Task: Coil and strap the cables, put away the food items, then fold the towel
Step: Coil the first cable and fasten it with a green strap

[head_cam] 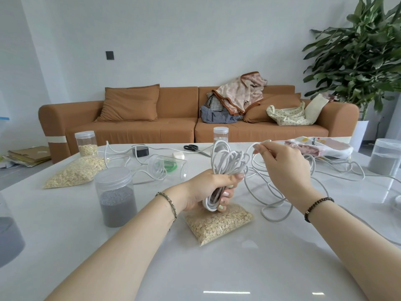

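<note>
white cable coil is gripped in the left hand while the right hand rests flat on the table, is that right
Not quite. The head view shows the left hand gripping the white cable coil, but the right hand is not resting flat on the table. It is raised above it, its fingers pinching a loose strand of cable.

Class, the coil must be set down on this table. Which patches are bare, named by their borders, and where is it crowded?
Bare: the near table between the forearms, in front of the oat bag; also between the grey jar and the left hand. Crowded: loose cable right of the coil, scissors and tipped jar behind.
</note>
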The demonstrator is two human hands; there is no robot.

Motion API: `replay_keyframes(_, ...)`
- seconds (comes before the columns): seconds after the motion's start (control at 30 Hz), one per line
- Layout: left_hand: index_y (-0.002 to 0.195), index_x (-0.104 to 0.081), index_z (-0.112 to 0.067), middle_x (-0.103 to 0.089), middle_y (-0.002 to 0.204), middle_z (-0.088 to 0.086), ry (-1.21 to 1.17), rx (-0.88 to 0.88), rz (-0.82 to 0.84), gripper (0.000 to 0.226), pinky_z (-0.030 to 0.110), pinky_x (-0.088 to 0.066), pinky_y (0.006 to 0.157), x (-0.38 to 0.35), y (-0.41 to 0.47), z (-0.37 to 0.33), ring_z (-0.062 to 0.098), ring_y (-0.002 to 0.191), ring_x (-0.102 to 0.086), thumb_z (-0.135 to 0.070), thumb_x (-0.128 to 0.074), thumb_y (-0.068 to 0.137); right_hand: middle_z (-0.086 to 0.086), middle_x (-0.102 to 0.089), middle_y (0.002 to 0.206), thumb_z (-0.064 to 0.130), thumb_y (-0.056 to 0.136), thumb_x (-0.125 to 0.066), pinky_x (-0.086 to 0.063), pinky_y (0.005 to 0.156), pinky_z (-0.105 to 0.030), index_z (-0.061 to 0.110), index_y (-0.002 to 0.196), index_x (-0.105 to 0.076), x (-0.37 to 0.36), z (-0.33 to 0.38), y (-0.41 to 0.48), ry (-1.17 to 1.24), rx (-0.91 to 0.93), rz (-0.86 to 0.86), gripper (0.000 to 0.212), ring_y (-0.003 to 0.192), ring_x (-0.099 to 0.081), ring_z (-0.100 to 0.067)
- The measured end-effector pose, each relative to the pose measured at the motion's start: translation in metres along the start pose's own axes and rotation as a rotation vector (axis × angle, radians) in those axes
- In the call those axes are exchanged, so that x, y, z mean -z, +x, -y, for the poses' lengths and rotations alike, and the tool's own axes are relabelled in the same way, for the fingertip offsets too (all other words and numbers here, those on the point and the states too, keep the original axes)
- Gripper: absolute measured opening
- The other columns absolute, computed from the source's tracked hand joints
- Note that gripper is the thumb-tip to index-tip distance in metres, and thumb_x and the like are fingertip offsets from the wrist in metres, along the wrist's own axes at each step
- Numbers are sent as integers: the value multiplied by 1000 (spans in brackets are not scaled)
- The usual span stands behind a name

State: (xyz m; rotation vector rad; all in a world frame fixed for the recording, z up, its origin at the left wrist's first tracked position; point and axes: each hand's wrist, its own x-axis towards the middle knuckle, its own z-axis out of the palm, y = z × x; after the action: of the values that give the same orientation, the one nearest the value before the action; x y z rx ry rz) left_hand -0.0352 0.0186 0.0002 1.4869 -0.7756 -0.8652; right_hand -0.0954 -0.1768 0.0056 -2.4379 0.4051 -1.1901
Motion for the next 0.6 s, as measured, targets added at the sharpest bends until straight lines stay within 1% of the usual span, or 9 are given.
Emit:
replay_keyframes(0.07, 77, -50, -14, -39, 55, -1, 132, -83, -115, 28, 23, -41, 46, 4, 5, 4, 12, 45, -41, -27, -63, 98, 8, -52, 56, 49, 102, -43, -27, 54, -32, 32, 88, -69, 1, 1, 0, 13, 6, -5, 34, 68, -51, -18)
replay_keyframes(0.13, 83, -56, -10, -44, 54, -1, 222, -175, -272, 23, 25, -45, 49, 9, 7, 4, 14, 45, -45, -26, -66, 96, 7, -47, 50, 50, 102, -44, -26, 53, -32, 29, 86, -69, 2, 1, 0, 40, 16, -14, 36, 62, -49, -16)
replay_keyframes(0.2, 75, -58, -11, -49, 51, -3, 239, -231, -448, 29, 29, -49, 54, 16, 8, 3, 15, 46, -50, -30, -66, 96, 7, -46, 47, 49, 101, -48, -26, 52, -31, 29, 83, -69, 1, 0, 1, 71, 28, -4, 35, 57, -48, -13)
replay_keyframes(0.23, 74, -60, -14, -50, 50, -5, 228, -256, -536, 30, 31, -50, 57, 21, 8, 3, 15, 47, -51, -32, -66, 96, 7, -47, 46, 49, 100, -50, -27, 51, -31, 29, 81, -69, 1, 0, 1, 80, 41, 15, 33, 55, -48, -12)
replay_keyframes(0.27, 77, -63, -15, -50, 50, -7, 198, -279, -618, 27, 33, -50, 59, 25, 8, 3, 16, 49, -51, -33, -66, 96, 7, -48, 46, 49, 99, -53, -29, 51, -31, 29, 79, -68, 0, 0, 1, 83, 59, 39, 33, 54, -49, -12)
replay_keyframes(0.37, 91, -71, -14, -51, 52, -8, 31, -330, -794, 19, 34, -46, 61, 33, 8, 1, 15, 52, -51, -33, -67, 95, 5, -50, 48, 53, 95, -57, -35, 51, -30, 29, 73, -65, -3, -1, -1, 43, 103, 98, 34, 53, -51, -15)
replay_keyframes(0.47, 85, -69, -17, -49, 52, -6, -99, -384, -906, 17, 26, -44, 51, 36, 2, -8, 12, 48, -49, -31, -67, 95, 5, -47, 47, 54, 93, -59, -31, 50, -30, 29, 69, -66, -3, -4, 1, 38, 98, 100, 36, 53, -50, -15)
replay_keyframes(0.53, 83, -66, -19, -47, 51, -6, -142, -424, -965, 19, 20, -40, 44, 40, -3, -15, 9, 44, -47, -33, -68, 95, 5, -45, 46, 55, 90, -63, -29, 50, -29, 30, 67, -67, -1, -8, 2, 94, 99, 89, 34, 51, -45, -14)
replay_keyframes(0.6, 77, -62, -19, -45, 46, -8, -191, -428, -987, 26, 23, -38, 47, 44, -4, -18, 10, 42, -44, -36, -67, 95, 5, -43, 45, 55, 86, -67, -27, 50, -29, 33, 66, -70, 0, -11, 2, 169, 113, 81, 30, 50, -41, -14)
